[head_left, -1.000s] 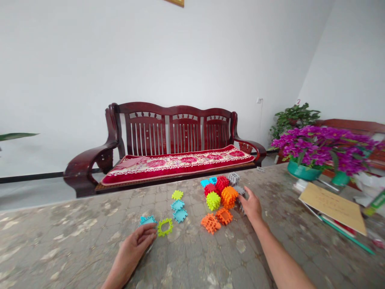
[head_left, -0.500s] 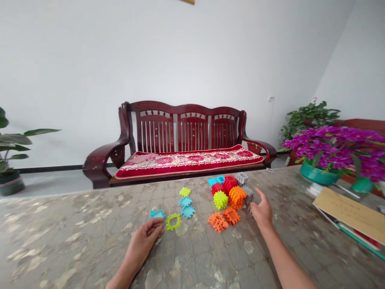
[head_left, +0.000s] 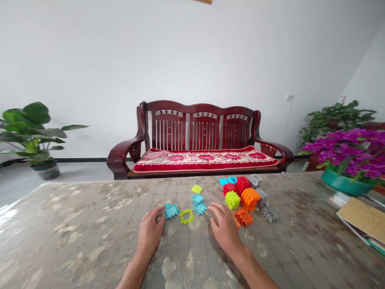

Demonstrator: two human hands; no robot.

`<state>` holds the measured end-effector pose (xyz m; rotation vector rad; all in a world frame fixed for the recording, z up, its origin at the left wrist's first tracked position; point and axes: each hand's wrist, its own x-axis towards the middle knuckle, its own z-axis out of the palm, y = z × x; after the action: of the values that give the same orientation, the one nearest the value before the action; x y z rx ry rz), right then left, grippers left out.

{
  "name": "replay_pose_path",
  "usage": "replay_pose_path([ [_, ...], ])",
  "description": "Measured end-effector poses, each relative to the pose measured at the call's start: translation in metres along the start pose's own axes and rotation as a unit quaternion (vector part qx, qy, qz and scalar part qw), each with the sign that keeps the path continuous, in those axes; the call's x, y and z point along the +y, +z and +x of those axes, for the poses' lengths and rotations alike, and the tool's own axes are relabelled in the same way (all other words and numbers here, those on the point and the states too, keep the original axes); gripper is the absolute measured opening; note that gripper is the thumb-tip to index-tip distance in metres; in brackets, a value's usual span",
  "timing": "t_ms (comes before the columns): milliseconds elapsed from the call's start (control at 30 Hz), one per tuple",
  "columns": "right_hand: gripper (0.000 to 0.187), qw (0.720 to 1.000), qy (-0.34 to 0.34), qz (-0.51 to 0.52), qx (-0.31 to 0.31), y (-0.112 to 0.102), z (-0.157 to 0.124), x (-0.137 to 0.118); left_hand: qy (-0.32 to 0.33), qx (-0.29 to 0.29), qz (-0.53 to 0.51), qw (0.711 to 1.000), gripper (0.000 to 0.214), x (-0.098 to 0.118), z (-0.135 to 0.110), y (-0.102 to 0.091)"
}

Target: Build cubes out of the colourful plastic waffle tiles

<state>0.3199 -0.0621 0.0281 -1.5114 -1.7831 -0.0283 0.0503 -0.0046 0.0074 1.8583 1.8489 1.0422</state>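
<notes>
My left hand (head_left: 150, 229) rests low over the table, thumb and fingers apart. Its fingertips are beside a blue interlocking tile (head_left: 171, 211); whether they touch it I cannot tell. To the right of that lies a lime green frame tile (head_left: 187, 216) with an open middle. My right hand (head_left: 225, 229) has its fingers apart and points at a blue notched tile (head_left: 199, 208). Another blue tile (head_left: 197, 198) and a lime tile (head_left: 197, 188) lie behind it in a row. Orange tiles (head_left: 244, 216) sit just right of my right hand, which partly hides some.
Stacked tiles in red (head_left: 242, 184), lime (head_left: 232, 200), orange (head_left: 250, 198) and grey (head_left: 270, 214) stand right of centre. A teal pot of purple flowers (head_left: 345, 182) and a cardboard piece (head_left: 362, 216) occupy the table's right side. Beyond is a wooden bench (head_left: 124, 154).
My right hand has moved left, from beside the grey tiles to near the blue tiles. My left hand's thumb and fingers have spread apart. The view has turned left.
</notes>
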Motion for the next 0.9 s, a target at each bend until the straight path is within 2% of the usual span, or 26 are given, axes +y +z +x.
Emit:
replay_pose_path([
  [100,0.052,0.998,0.013,-0.040,-0.050,0.022,0.015,-0.018,0.038,-0.013,0.039,0.998,0.040,-0.003,0.000,0.004],
  [233,0.054,0.986,0.043,-0.121,-0.106,0.039,0.037,-0.024,0.082,-0.019,0.093,0.992,0.045,-0.005,-0.003,0.010],
  [367,0.040,0.973,0.037,-0.160,-0.162,0.046,0.046,-0.022,0.085,-0.032,0.125,0.988,0.047,-0.002,-0.005,0.011],
  [567,0.021,0.969,0.005,-0.196,-0.149,0.051,0.044,-0.020,0.095,-0.048,0.127,0.986,0.041,0.001,-0.006,0.008],
  [700,0.020,0.984,0.022,-0.132,-0.115,0.051,0.044,-0.015,0.095,-0.040,0.115,0.988,0.040,0.000,-0.006,0.009],
  [800,0.025,0.990,0.107,-0.016,-0.090,0.050,0.049,-0.005,0.092,-0.043,0.113,0.988,0.039,0.000,-0.007,0.009],
  [900,0.033,0.975,0.189,0.082,-0.086,0.050,0.055,0.009,0.090,-0.043,0.115,0.988,0.038,0.003,-0.008,0.008],
])
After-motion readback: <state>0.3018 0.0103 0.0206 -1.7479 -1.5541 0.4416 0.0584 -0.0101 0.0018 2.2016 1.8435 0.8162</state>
